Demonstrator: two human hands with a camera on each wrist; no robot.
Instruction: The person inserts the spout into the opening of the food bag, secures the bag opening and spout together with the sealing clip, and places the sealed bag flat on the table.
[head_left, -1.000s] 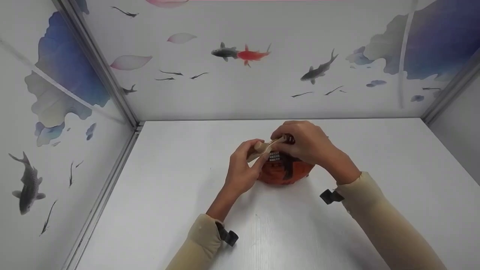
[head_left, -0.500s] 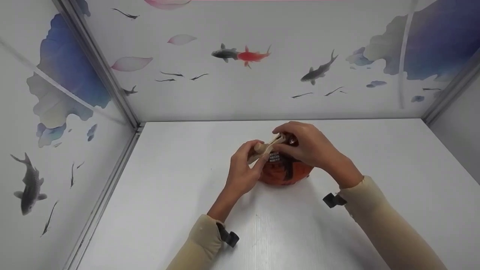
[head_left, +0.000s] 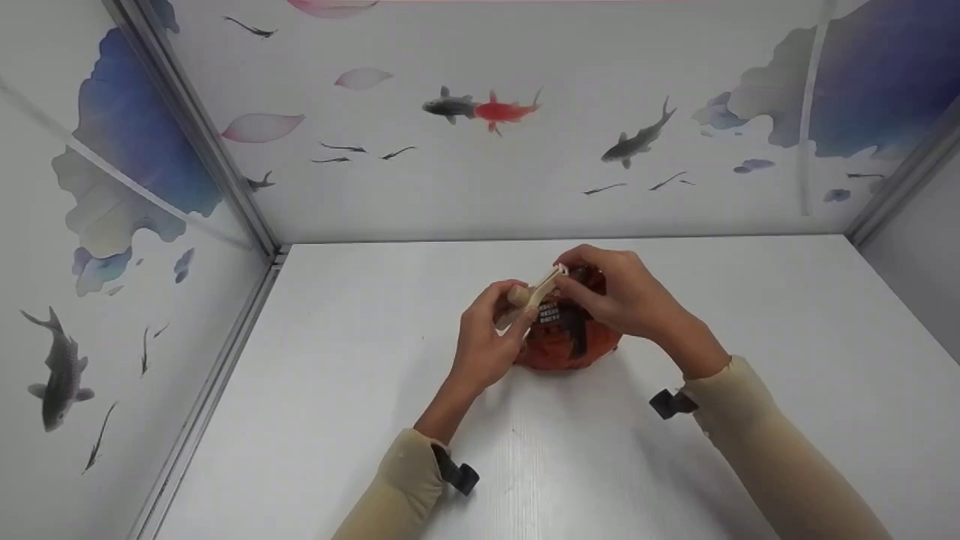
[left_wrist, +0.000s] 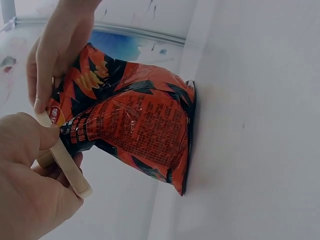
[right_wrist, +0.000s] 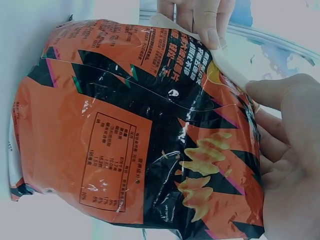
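A cream bag sealing clip (head_left: 546,289) lies across the gathered top of an orange and black chip bag (head_left: 568,345). My left hand (head_left: 487,341) grips the clip's near end, close to a round knob (head_left: 519,295). My right hand (head_left: 634,292) pinches the far end of the clip between thumb and fingers, beside the bag's top. In the left wrist view the clip (left_wrist: 67,162) runs along the bag's neck, its near end sticking out past the bag. The right wrist view shows the thumb (right_wrist: 270,92) against the clip; the other fingers are partly hidden behind the bag.
The bag stands on a white table (head_left: 337,375). A white back wall (head_left: 480,195) with painted fish rises behind it, and a patterned side wall (head_left: 45,262) stands on the left. Black camera mounts (head_left: 457,476) sit at both cuffs.
My right hand has shifted slightly right and towards me, its fingers now at the clip's far end. The clip's two strips appear closer together. My left hand has stayed nearly still.
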